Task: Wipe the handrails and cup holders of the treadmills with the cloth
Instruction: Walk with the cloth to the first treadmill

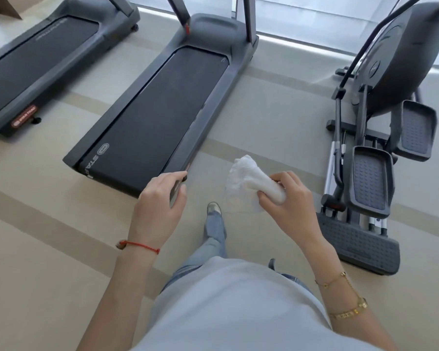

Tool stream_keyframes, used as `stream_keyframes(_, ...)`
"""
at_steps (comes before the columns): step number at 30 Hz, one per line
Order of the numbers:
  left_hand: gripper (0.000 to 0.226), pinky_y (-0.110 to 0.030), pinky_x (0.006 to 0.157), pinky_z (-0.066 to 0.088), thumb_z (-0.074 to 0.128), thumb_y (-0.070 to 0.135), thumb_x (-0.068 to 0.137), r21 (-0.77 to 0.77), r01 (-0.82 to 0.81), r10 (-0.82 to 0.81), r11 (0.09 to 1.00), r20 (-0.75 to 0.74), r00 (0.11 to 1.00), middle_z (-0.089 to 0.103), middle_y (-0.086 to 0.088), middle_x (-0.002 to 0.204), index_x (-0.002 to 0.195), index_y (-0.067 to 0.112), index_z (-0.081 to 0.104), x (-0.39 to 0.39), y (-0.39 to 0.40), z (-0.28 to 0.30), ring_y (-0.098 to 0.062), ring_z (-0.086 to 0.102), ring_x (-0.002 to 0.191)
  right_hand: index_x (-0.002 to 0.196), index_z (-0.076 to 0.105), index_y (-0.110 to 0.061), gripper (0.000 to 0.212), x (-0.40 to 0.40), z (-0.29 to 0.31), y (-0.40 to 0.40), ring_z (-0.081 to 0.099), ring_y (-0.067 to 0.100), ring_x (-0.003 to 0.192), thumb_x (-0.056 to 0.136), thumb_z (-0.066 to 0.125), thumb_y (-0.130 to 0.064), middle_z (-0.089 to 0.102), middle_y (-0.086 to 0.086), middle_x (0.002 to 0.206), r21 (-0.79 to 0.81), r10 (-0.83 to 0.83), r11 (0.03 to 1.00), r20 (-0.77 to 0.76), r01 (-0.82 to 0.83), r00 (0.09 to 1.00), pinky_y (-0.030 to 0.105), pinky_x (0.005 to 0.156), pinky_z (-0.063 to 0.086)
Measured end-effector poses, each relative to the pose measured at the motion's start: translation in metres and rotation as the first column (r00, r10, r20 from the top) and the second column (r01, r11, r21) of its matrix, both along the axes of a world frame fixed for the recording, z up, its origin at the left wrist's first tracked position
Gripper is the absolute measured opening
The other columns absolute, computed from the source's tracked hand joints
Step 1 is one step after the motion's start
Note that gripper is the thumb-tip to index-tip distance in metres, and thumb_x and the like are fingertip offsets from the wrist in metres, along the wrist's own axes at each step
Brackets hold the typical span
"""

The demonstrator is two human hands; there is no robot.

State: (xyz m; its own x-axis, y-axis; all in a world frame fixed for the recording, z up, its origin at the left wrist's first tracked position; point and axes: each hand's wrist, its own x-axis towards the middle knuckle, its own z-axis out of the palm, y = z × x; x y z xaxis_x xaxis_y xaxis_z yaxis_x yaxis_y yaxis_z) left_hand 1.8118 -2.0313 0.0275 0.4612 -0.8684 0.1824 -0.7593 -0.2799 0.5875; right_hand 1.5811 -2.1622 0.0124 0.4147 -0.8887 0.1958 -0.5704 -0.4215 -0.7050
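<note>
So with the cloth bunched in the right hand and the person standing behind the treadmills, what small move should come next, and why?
Probably a step forward alongside the nearer treadmill toward its uprights. The right hand grips the white cloth, the left hand hangs loosely curled and holds nothing, and both hands are above the floor behind the deck. The handrails and cup holders lie out of frame, beyond reach from here.
</note>
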Motion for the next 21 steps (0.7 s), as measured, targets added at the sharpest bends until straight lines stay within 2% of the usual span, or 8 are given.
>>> stream_keyframes(6,0.029,-0.031,0.098,0.048,0.055,0.018,0.097,0.009,0.024,-0.024,1.0,0.013,1.0,0.067,-0.001,0.119,0.124,0.013,0.065,0.058,-0.128,0.007,-0.017,0.06,0.111,0.095,0.06,-0.019,0.023,0.056,0.001,-0.123,0.05,0.006,0.072,0.075,0.071,-0.022,0.058,-0.009,0.089,-0.017,-0.052,0.998,0.017,0.053,0.998,0.009,0.065,0.038)
stream_keyframes(10,0.029,-0.034,0.099,0.049,0.055,0.016,0.097,-0.014,0.05,-0.049,0.999,0.043,0.998,0.067,-0.002,0.12,0.124,0.012,0.065,0.1,-0.211,0.021,-0.018,0.061,0.112,0.095,0.06,-0.02,0.023,0.098,0.011,-0.202,0.05,0.007,0.072,0.076,0.071,-0.022,0.057,-0.011,0.089,-0.036,-0.085,0.996,0.03,0.086,0.996,0.008,0.064,0.037)
stream_keyframes(21,0.028,-0.028,0.098,0.046,0.055,0.017,0.098,0.017,0.081,-0.082,0.997,0.04,0.996,0.067,0.0,0.119,0.124,0.014,0.065,0.169,-0.383,0.03,-0.016,0.061,0.111,0.095,0.062,-0.014,0.023,0.173,0.021,-0.365,0.049,0.008,0.071,0.075,0.073,-0.017,0.059,-0.006,0.088,-0.051,-0.112,0.992,0.04,0.114,0.993,0.009,0.064,0.037)
